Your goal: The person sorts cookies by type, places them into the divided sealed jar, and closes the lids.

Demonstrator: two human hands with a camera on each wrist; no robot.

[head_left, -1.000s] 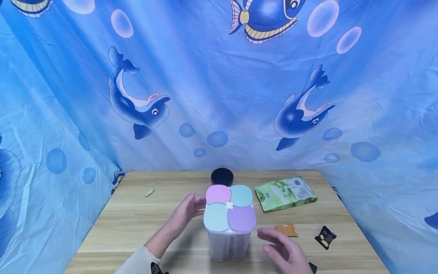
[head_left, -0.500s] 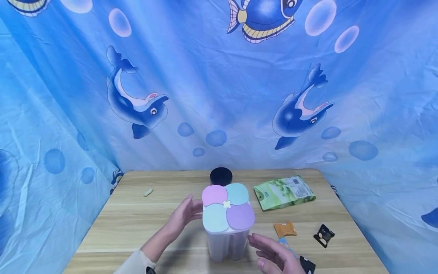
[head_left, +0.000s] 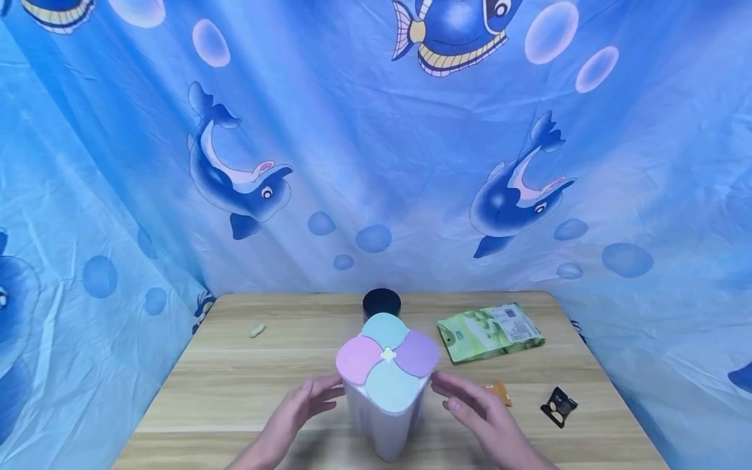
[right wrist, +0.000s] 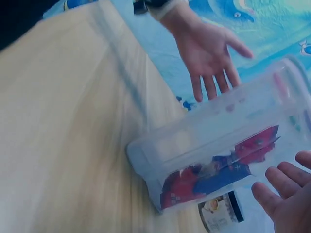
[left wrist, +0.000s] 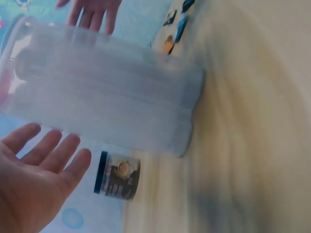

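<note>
Spreads the left hand (left wrist: pixel 41 177) alongside a translucent container (left wrist: pixel 107 90), with the right hand (left wrist: pixel 95 12) opposite and a dark-lidded jar (left wrist: pixel 118 177) upright on the wood-grained surface (left wrist: pixel 257 102).

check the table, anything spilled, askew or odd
Nothing looks spilled, and the tub shows no visible damage. One oddity: a small pale piece lies alone on the left of the table, away from the green bag and black packet; too small to identify.

Curtained booth (head_left: pixel 76 176): dolphin-print drapes (head_left: pixel 388 163), table (head_left: pixel 223 385)
</note>
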